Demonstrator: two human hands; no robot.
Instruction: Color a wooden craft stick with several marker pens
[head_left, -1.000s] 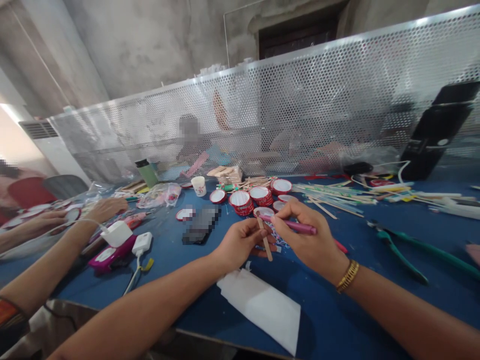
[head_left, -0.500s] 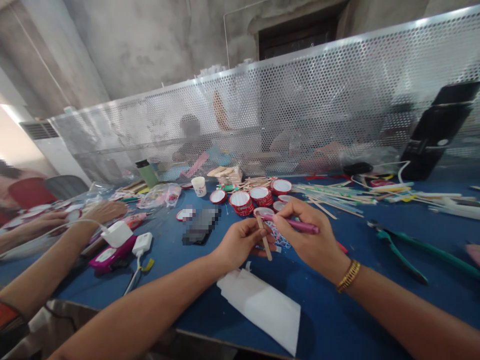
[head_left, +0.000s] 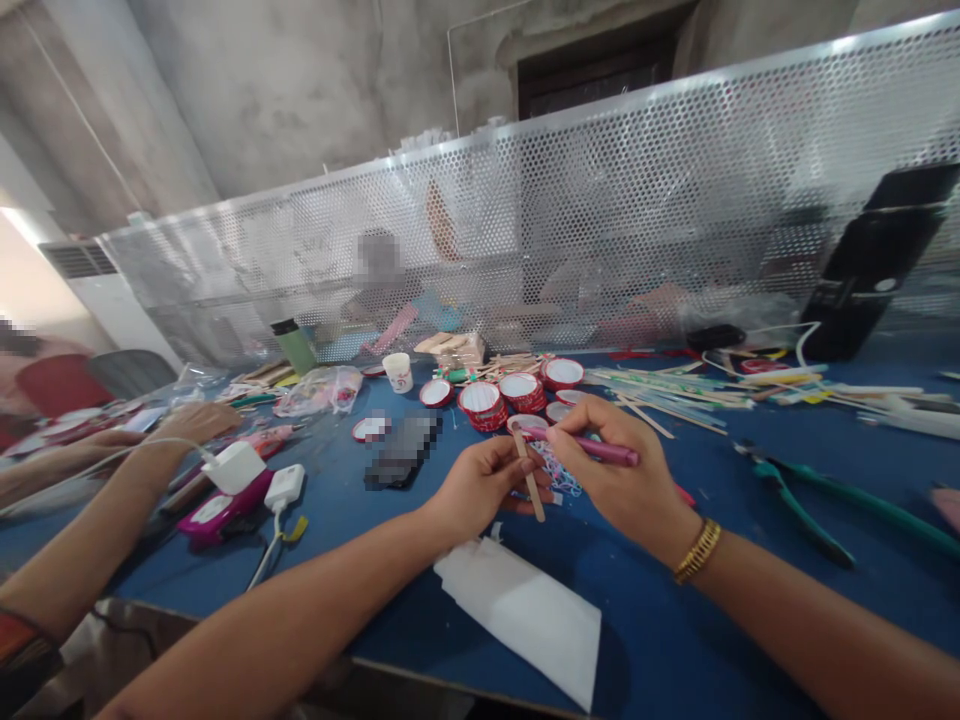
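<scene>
My left hand [head_left: 480,485] is closed on a flat wooden stick [head_left: 529,478], held upright over the blue table [head_left: 675,620]. My right hand [head_left: 619,470] pinches a pink pen [head_left: 600,449], whose tip meets the top of the stick. Both hands hover just in front of several red-rimmed round lids [head_left: 495,395]. A gold bangle circles my right wrist. Small pale rubber bands lie on the table under my hands.
A white cloth [head_left: 525,615] lies near the table's front edge. Green-handled pliers [head_left: 817,500] rest at right. Loose sticks [head_left: 675,390] spread at the back. A white charger [head_left: 234,467] and pink device sit left, beside another person's arms [head_left: 112,470]. A perforated metal screen stands behind.
My hands hold almost still; the pen has shifted slightly against the stick's top. The other person's hand at left has drawn a little leftward.
</scene>
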